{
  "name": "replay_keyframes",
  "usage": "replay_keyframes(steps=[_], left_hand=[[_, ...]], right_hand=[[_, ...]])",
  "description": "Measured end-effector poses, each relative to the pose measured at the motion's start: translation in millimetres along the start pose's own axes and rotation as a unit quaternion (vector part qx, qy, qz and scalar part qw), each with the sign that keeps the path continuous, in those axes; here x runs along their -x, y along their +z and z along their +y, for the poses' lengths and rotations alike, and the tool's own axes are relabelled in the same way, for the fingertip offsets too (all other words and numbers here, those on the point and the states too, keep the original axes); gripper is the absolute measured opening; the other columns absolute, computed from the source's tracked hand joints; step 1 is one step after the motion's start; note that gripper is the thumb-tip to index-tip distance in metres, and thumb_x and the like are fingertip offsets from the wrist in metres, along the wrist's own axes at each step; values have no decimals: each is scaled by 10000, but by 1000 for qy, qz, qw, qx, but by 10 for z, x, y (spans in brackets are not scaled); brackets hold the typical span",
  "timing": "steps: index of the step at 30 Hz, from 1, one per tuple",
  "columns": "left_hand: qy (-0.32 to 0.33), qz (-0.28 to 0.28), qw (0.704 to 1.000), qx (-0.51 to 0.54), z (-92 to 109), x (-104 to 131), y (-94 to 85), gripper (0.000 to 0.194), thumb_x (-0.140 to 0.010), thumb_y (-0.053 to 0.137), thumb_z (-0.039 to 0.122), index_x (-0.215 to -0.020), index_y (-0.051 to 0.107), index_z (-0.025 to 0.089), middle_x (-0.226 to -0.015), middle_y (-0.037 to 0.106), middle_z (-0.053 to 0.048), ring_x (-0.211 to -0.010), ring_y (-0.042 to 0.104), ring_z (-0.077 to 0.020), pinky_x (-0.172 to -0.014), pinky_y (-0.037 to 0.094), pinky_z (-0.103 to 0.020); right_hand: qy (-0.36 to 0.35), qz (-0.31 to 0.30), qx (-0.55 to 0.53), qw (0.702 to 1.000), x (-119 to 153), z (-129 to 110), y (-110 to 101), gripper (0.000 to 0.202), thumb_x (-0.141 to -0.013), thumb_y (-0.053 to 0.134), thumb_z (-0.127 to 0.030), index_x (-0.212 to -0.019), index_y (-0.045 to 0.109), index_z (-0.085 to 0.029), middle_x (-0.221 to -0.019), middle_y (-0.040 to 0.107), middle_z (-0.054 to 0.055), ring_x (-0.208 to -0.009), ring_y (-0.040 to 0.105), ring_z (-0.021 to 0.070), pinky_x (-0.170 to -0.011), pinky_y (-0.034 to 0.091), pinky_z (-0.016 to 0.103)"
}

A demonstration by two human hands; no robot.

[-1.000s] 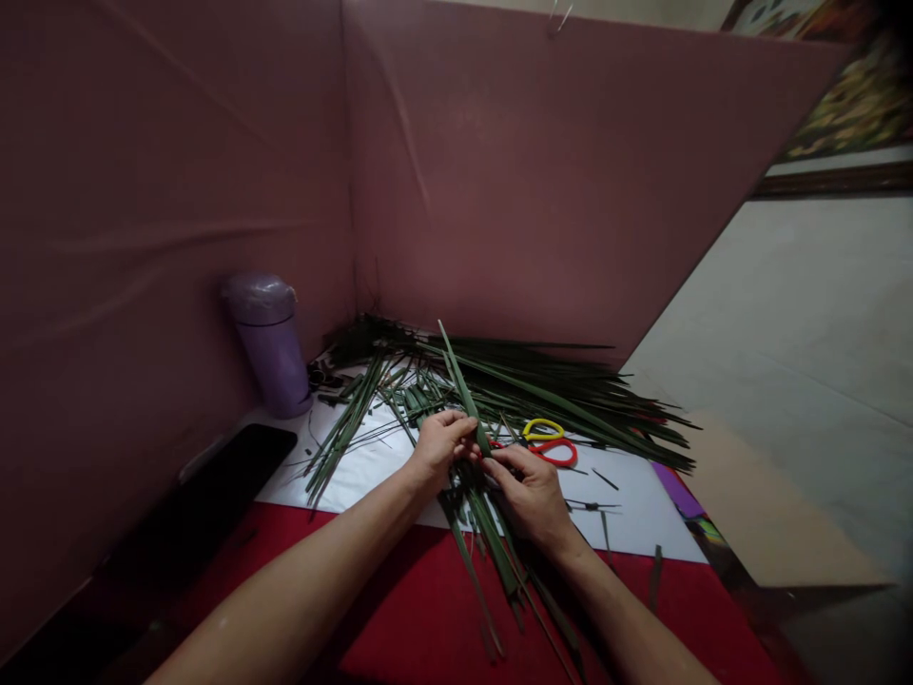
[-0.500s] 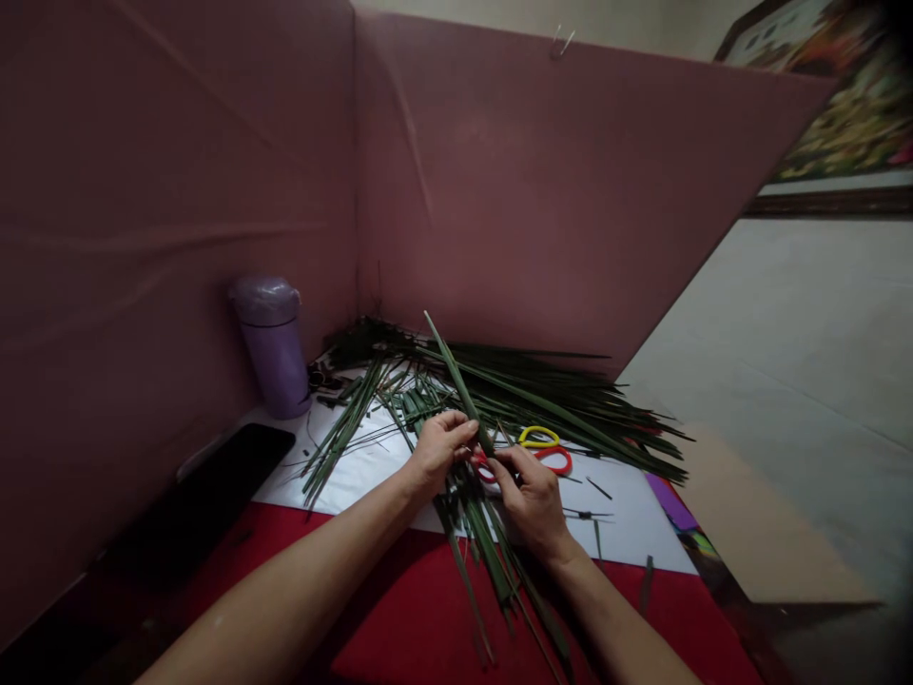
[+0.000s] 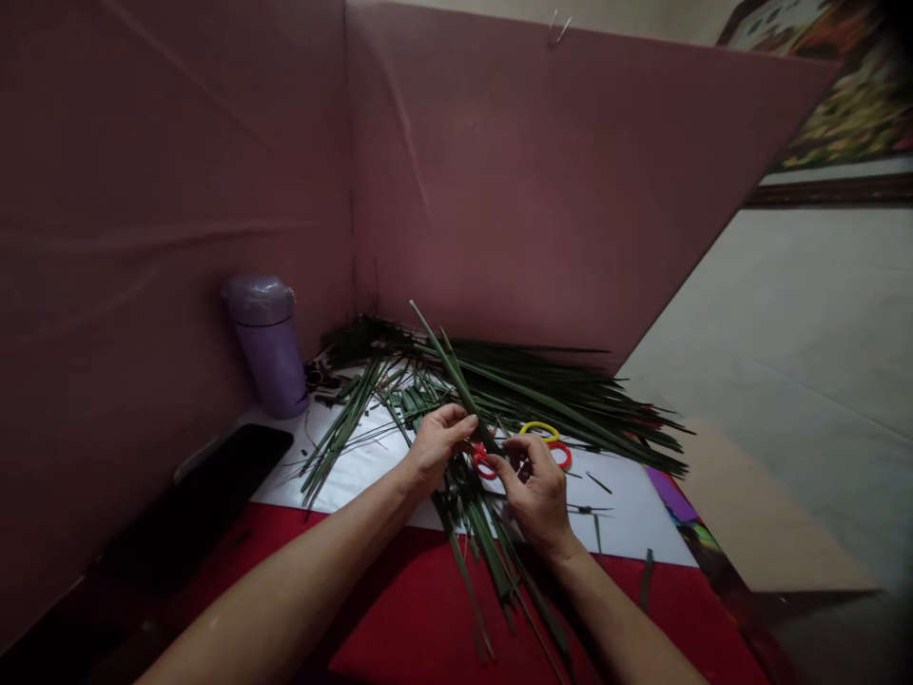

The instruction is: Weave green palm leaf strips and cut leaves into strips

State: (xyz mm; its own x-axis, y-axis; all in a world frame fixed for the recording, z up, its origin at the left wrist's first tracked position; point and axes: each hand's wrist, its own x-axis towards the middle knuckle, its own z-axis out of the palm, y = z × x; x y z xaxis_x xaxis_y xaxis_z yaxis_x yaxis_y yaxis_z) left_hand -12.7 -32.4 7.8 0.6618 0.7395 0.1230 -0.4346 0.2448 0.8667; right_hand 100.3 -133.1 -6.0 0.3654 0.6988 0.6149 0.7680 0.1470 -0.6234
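My left hand [image 3: 443, 443] pinches a long green leaf blade [image 3: 457, 377] between thumb and fingers, its pale tip pointing up and away. Close by on the right, my right hand [image 3: 536, 485] has its thumb and fingers closed on the lower end of the same blade. Beneath both hands lies a bunch of cut leaf strips [image 3: 492, 561], running over the table's front. Scissors with red handles [image 3: 483, 463] show between the hands. Just behind the right hand are yellow [image 3: 540, 431] and red scissor handles, partly hidden.
A large pile of long leaves [image 3: 571, 395] spreads along the back. Shorter strips [image 3: 342, 433] lie left on the white sheet [image 3: 628, 518]. A purple tumbler [image 3: 271, 357] and a black phone-like slab [image 3: 206, 495] stand and lie at left. Pink panels [image 3: 492, 190] enclose the back and left.
The blade's tip has swung slightly left, and a second pointed tip now shows apart beside it. My right hand has shifted a little right, its fingers more bent. The left hand stays nearly in place.
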Motion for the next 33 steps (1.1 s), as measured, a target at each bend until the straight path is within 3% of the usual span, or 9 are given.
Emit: replay_keyframes(steps=[6,14,20,26,33], left_hand=[[20,-2,1000,2,-17,1,1,258,-642,711,311,-783,616,117,-727,640,-30,-648,580,-115,-607,428,-225],[26,-20,999,17,11,9,46,245,-636,715,293,-787,628,122,-716,662,-51,-669,608,-147,-648,437,-252],[8,-11,1000,19,15,30,65,280,-622,723,325,-774,617,115,-734,658,-62,-656,606,-146,-650,454,-266],[-1,6,1000,8,22,41,71,284,-623,721,335,-730,598,103,-713,645,-62,-644,601,-148,-612,454,-260],[-2,21,1000,1,41,30,64,236,-670,680,321,-695,581,108,-690,641,-51,-637,599,-139,-610,459,-252]], right_hand=[[36,-65,-47,996,14,-21,1,294,-789,566,-364,-1028,582,-192,-874,637,59,-632,524,154,-564,408,271],[120,-57,-174,976,10,-9,60,240,-764,585,-398,-820,629,-169,-724,623,30,-628,528,144,-590,423,255],[176,-52,-214,959,1,-50,64,266,-708,635,-420,-624,584,-172,-533,509,-29,-498,446,108,-489,358,231],[204,-51,-238,948,-11,-73,61,268,-677,666,-415,-592,584,-175,-506,496,-35,-473,419,104,-467,328,236],[184,-77,-233,952,11,-54,83,242,-717,642,-388,-637,599,-163,-562,535,-21,-532,459,112,-521,358,233]])
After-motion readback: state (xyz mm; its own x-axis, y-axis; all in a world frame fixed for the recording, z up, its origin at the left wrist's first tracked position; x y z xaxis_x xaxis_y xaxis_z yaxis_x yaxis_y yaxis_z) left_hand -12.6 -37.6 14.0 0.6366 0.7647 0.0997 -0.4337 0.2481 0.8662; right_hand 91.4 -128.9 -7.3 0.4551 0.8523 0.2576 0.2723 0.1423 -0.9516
